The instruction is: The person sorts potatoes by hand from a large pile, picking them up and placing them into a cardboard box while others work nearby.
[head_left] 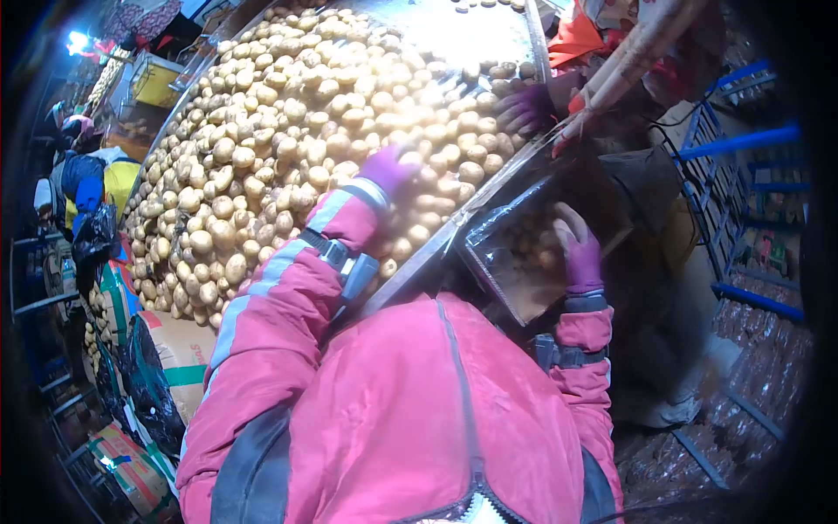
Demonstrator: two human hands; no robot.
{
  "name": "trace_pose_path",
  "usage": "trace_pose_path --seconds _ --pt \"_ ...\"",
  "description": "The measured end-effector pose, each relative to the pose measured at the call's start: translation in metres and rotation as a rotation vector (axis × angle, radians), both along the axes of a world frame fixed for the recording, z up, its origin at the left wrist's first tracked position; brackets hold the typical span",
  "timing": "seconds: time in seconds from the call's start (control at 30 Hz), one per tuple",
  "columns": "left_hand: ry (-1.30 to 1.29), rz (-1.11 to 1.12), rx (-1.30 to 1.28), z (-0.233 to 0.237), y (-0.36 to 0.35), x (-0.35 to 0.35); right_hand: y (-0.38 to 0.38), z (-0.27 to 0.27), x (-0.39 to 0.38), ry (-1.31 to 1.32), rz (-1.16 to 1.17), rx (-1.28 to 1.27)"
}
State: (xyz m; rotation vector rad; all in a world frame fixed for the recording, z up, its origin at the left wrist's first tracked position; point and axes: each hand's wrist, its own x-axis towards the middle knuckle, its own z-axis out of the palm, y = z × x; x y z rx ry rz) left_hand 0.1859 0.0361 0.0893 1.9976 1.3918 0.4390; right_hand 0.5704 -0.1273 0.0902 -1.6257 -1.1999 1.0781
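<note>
My left hand (390, 172), in a purple glove with pale fingertips, is over a large heap of potatoes (253, 131) on a sorting table with a raised edge (419, 266). Motion smears its fingers, so I cannot see whether they hold a potato. My right hand (580, 251), gloved the same way, is at the right side of a box (511, 288) lined with clear plastic. Its fingers are bent over the inside but apart, and no potato shows in them. Several potatoes (534, 240) lie inside the box, partly in shade.
Another person's purple-gloved hand (524, 109) rests by the potatoes at the upper right. A wrapped pole (642, 57) slants above the box. Blue metal racks (733, 148) stand at the right. Cardboard boxes (179, 349) and a black plastic bag (96, 231) are at the left.
</note>
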Motion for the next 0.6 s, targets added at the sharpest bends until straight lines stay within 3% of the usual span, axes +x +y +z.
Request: trace_pose_path --seconds 0.03,0.07,0.1,0.17,0.2,0.23,0.27,0.33,0.4,0.47,0.5,0.57,0.6 --pt "-0.200 0.024 -0.091 0.002 0.002 -0.006 0.015 0.023 -0.024 -0.158 0.059 0.124" --pt "-0.391 0.049 -0.178 0.004 0.005 -0.011 0.025 0.040 -0.053 0.069 0.053 -0.029" --pt "-0.533 0.114 -0.202 0.016 0.002 -0.020 0.038 0.062 -0.082 0.129 0.132 -0.097" --pt "-0.894 0.389 -0.582 0.066 -0.011 -0.042 0.055 0.063 -0.142 0.246 0.292 0.010" --pt "-0.957 0.504 -0.624 0.077 -0.017 -0.057 0.065 0.032 -0.165 -0.061 0.460 0.239" --pt "-1.021 0.622 -0.664 0.084 -0.023 -0.078 0.069 0.034 -0.194 0.020 0.512 0.178" --pt "-1.029 0.669 -0.614 0.093 -0.032 -0.094 0.074 0.037 -0.222 0.097 0.559 0.113" --pt "-0.973 0.664 -0.478 0.086 -0.051 -0.138 0.089 0.010 -0.270 -0.086 0.796 0.317" --pt "-0.971 0.731 -0.431 0.085 -0.072 -0.159 0.101 -0.010 -0.309 -0.348 0.883 0.511" --pt "-1.119 0.873 -0.612 0.070 -0.087 -0.187 0.122 -0.021 -0.332 -0.688 0.988 0.588" --pt "-1.153 0.816 -0.599 0.056 -0.099 -0.202 0.131 -0.016 -0.318 -0.468 0.905 0.645" --pt "-0.937 0.805 -0.511 0.064 -0.114 -0.196 0.151 -0.033 -0.316 -0.640 0.791 0.680" --pt "-0.636 0.651 -0.320 0.045 -0.118 -0.209 0.162 -0.033 -0.312 -0.672 0.767 0.661"
